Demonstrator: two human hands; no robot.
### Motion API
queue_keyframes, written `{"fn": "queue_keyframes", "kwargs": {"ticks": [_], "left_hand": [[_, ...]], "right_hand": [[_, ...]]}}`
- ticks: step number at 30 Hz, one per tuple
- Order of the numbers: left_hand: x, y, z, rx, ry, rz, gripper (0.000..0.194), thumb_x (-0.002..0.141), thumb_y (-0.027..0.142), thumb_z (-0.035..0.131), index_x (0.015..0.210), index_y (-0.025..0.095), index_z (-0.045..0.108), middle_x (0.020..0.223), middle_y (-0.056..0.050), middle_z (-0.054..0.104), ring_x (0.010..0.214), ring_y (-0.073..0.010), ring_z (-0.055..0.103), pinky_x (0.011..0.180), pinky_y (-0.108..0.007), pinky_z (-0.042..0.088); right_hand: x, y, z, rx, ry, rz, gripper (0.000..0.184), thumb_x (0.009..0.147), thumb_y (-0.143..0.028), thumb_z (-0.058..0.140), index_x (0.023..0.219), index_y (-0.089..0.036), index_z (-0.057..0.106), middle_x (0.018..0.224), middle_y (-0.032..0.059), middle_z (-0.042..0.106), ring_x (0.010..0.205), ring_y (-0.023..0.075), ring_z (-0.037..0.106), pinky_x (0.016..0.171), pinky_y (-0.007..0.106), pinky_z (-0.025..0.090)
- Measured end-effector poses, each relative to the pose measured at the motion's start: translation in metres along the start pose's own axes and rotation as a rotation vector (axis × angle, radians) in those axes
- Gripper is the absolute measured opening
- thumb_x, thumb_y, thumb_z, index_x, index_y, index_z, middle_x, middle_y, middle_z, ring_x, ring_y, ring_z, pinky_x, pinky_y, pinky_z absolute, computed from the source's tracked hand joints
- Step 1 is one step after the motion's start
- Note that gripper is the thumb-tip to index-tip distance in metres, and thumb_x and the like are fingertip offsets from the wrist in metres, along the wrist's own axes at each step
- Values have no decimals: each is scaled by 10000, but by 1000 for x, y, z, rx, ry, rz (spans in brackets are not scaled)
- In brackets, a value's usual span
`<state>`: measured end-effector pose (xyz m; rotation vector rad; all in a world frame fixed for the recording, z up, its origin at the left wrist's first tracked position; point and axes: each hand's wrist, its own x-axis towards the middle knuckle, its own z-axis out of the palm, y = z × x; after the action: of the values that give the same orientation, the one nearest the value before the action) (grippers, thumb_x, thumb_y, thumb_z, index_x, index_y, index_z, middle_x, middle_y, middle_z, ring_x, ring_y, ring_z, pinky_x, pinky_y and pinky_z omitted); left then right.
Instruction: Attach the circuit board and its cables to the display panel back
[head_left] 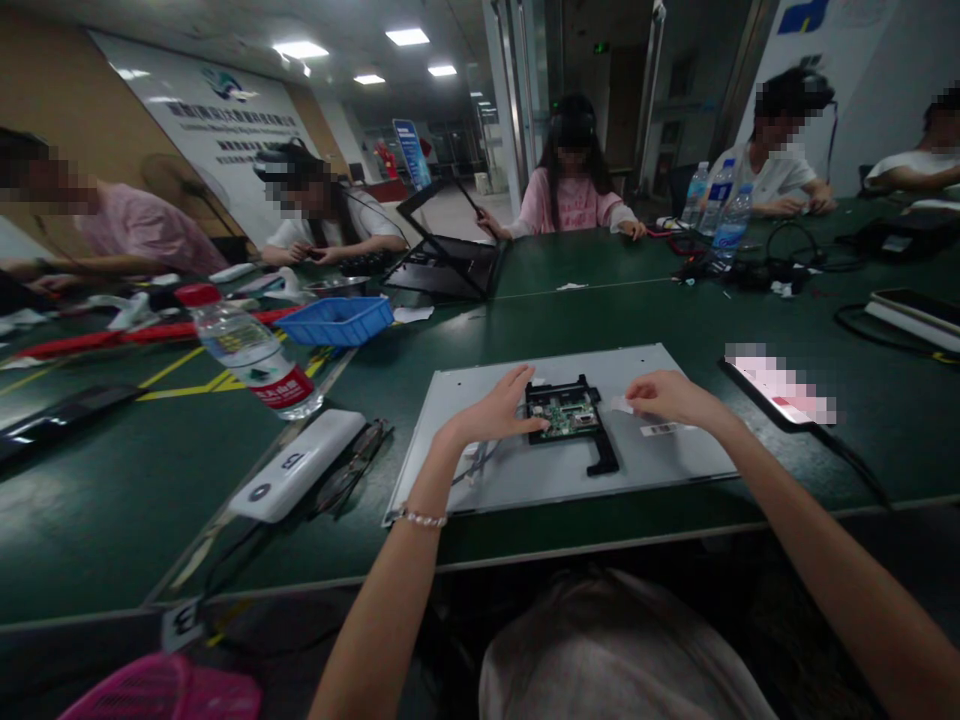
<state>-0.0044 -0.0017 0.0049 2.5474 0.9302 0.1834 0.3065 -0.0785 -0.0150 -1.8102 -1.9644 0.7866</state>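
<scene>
Green circuit board (570, 420) in an angular black frame (603, 452) touches splayed left hand (495, 412); right hand (666, 396) pinches pale strip (621, 404).

- We wear a bracelet (424, 518) of pale, rounded beads around our left wrist (430, 494).
- Our forearms (396, 595) are slim and bare, like our left hand (491, 408) and right hand (673, 398).
- Our garment (600, 650) is pale greyish, its details dim.

- Panel (637, 465): pale grey
- Circuit board (566, 420): green
- Frame (604, 455): black
- Sticker (661, 430): white with dark bars
- Table (637, 315): dark green, yellow stripes (174, 393)
- Bottle (244, 342): clear, red cap (199, 295), red, white and green label (281, 387)
- Tray (341, 325): blue
- Power bank (300, 465): white, dark markings
- Basket (169, 690): bright pink
- Phone (784, 390): black edge, pinkish screen
- Bracelet (424, 519): pearly white
</scene>
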Motion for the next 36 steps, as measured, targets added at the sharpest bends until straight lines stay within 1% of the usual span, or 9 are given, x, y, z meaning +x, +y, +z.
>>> {"fn": "queue_keyframes", "kwargs": {"ticks": [5,10,12,15,17,19,25,31,36], "left_hand": [[1,0,1,0,-12,-18,905,818,649,477,1461,101,153,1548,-190,156,1435,-290,163,1166,-389,164],[2,2,1,-3,-33,-69,942,809,677,455,1455,64,144,1544,-214,152,1432,-312,167,1164,-395,168],[2,2,2,-5,-46,-105,973,796,692,458,1455,58,127,1543,-225,146,1430,-326,167,1159,-411,173],[2,0,4,-24,-50,-97,1014,749,702,518,1445,60,155,1522,-230,210,1404,-351,235,1139,-423,229],[3,-1,5,-47,-47,-69,973,738,690,549,1428,93,212,1487,-214,300,1368,-359,309,1110,-439,286],[3,-1,5,-70,-43,-43,899,747,670,563,1401,130,268,1444,-193,374,1328,-356,370,1079,-454,327],[3,2,5,-109,-26,-9,786,752,611,606,1325,137,355,1372,-179,448,1259,-342,443,1034,-453,375],[3,2,5,-137,-3,33,785,763,573,624,1366,168,325,1382,-148,452,1275,-335,427,1054,-449,360],[4,1,6,-131,-1,48,791,774,580,609,1367,146,319,1395,-161,441,1273,-326,438,1064,-445,356]], "right_hand": [[-3,-1,1,-97,20,10,264,854,-316,513,906,-163,721,785,77,734,714,182,672,668,267,469],[0,-14,-5,-449,214,118,336,867,-424,498,940,-184,721,928,123,718,849,256,657,663,308,452],[10,-26,-5,-444,214,36,353,887,-420,477,981,-172,710,929,119,715,847,245,651,685,306,453],[35,-50,4,-329,124,-268,328,892,-372,511,1076,-162,685,964,89,710,842,192,644,747,269,452],[54,-66,14,-301,109,-429,333,888,-332,537,1126,-139,667,1065,108,687,922,186,636,814,253,443],[69,-77,24,-333,104,-497,326,879,-314,563,1133,-139,669,1123,125,668,1030,208,608,879,265,424],[93,-86,42,-354,68,-503,225,876,-247,573,1025,-187,730,1010,90,716,969,202,638,851,247,435],[94,-85,40,-392,132,-452,218,868,-195,551,977,-198,740,998,74,722,942,198,642,808,248,433],[92,-81,36,-367,180,-425,259,890,-281,539,1057,-180,710,1051,85,702,938,197,632,785,250,428]]}}
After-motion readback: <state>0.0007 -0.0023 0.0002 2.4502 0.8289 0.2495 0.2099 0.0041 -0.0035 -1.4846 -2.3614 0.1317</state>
